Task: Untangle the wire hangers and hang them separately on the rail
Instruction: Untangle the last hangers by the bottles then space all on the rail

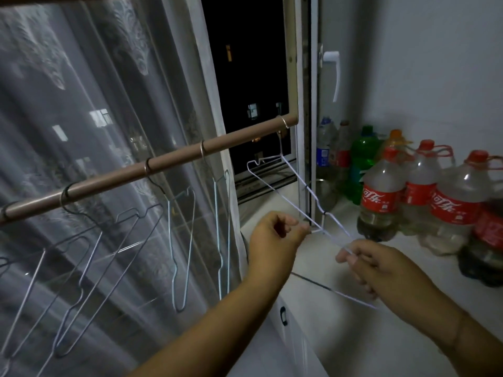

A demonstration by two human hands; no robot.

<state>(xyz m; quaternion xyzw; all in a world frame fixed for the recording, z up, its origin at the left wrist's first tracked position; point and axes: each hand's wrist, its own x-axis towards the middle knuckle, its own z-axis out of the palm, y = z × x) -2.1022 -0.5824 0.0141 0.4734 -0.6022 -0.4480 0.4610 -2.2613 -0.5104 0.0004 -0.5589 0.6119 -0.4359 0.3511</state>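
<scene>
White hanger (275, 186) hooked at the rail's (114, 179) right end. Left hand (275, 238) pinches its wire; right hand (378, 265) pinches a second wire. Other hangers (182, 240) hang spaced along the rail.

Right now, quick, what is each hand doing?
Left hand: pinched shut on the white hanger.
Right hand: pinched shut on the same hanger, lower down.

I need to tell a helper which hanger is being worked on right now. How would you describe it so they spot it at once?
Follow the brown rail to its right end by the dark open window. The white hanger hooked there is swung out toward the counter, pinched by the left hand and right hand. The others hang free in front of the curtain.
</scene>
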